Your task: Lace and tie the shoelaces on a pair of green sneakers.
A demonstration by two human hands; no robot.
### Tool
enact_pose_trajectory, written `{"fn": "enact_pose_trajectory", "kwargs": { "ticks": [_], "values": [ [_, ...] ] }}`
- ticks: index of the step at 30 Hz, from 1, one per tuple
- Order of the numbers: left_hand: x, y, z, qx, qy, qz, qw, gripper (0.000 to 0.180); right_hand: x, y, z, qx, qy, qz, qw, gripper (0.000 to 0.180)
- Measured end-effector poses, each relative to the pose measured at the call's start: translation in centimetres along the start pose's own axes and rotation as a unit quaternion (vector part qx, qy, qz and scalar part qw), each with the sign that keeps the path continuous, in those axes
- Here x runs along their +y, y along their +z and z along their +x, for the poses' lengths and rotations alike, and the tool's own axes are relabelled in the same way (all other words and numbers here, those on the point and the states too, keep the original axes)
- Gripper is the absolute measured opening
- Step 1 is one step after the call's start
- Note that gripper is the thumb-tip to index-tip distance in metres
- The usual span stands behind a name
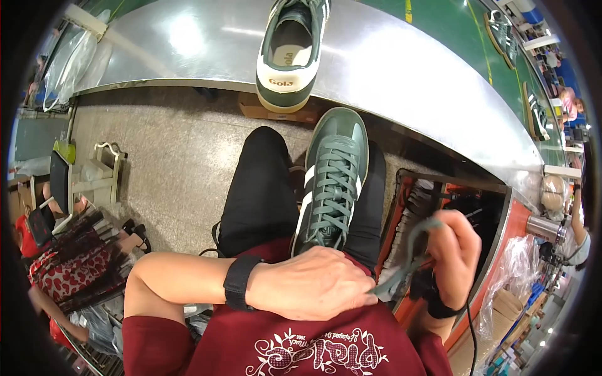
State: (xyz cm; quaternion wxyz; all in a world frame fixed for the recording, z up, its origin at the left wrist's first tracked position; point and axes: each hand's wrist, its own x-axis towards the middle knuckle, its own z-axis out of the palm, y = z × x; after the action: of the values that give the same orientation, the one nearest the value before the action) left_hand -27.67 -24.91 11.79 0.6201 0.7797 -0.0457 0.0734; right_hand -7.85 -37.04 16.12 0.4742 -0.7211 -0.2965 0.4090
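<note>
A dark green sneaker (337, 169) with white side stripes and criss-crossed green laces rests on my lap, its toe pointing away from me. My left hand (313, 282) lies across the shoe's ankle end, its fingers bent and closed. From its fingertips a loose green shoelace (407, 269) runs up to the right. My right hand (454, 250), raised to the right of the shoe, pinches the other part of that lace, slightly blurred. The left hand hides the shoe's opening and heel.
A matching sneaker (285, 94) stands on the metal bench (188, 44) ahead, heel toward me. Beyond runs a green belt (439, 31) carrying more shoes. An orange-edged bin (501, 232) is close on my right. A person in a patterned skirt (81, 269) sits at left.
</note>
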Motion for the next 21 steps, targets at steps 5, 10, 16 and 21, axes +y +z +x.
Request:
{"fn": "enact_pose_trajectory", "kwargs": {
  "ticks": [5, 10, 16, 21],
  "values": [
    [0.4, -1.3, 0.1, -0.065, -0.109, 0.074, 0.989, 0.034, -0.3, 2.3, 1.2, -0.163, -0.267, -0.262, 0.913, 0.072],
    [0.4, -2.7, -0.6, -0.068, -0.108, 0.025, 0.991, 0.031, 1.9, 3.6, -0.1, -0.346, -0.073, -0.182, 0.918, 0.051],
    [1.1, -4.8, -1.8, 0.076, -0.142, 0.495, 0.854, 0.015, 1.3, 2.1, -0.2, -0.388, -0.085, -0.096, 0.913, 0.014],
    [-2.1, -3.2, -2.1, 0.224, -0.039, 0.606, 0.762, 0.015, 2.9, 5.0, 0.7, -0.184, -0.199, -0.296, 0.916, 0.015]
  ]
}}
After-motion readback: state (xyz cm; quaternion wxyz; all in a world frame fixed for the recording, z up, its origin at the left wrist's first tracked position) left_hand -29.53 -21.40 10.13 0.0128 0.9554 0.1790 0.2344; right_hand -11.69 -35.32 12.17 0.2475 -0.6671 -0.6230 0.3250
